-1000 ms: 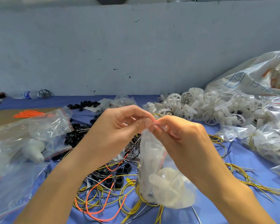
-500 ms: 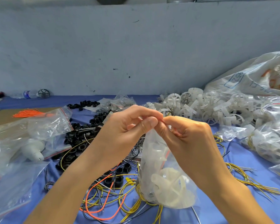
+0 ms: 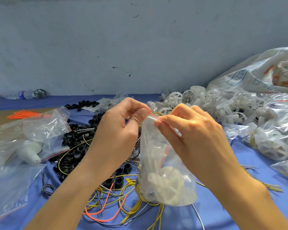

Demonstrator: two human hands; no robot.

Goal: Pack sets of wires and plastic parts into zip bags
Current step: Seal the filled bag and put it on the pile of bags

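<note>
Pinching the red-striped top edge of the zip bag (image 3: pixel 163 165), we note the left hand (image 3: pixel 116 130) and right hand (image 3: pixel 191 135) meet above the blue table (image 3: pixel 249 158), thumb and forefinger of each pressed together on the seal, left at one end, right just beside it. The bag hangs below the fingers, its base resting among loose wires (image 3: pixel 123 200). Inside it: a white plastic part (image 3: pixel 166 181) at the bottom and wires, one red. Both forearms reach in from below, wrists raised, knuckles up. At left lie zip bags (image 3: pixel 45 128), one of them holding a white piece; filled bags (image 3: pixel 276 135) sit at right, beside a heap of white wheels (image 3: pixel 223 105). Black rings (image 3: pixel 73 145) lie behind the left hand.
</note>
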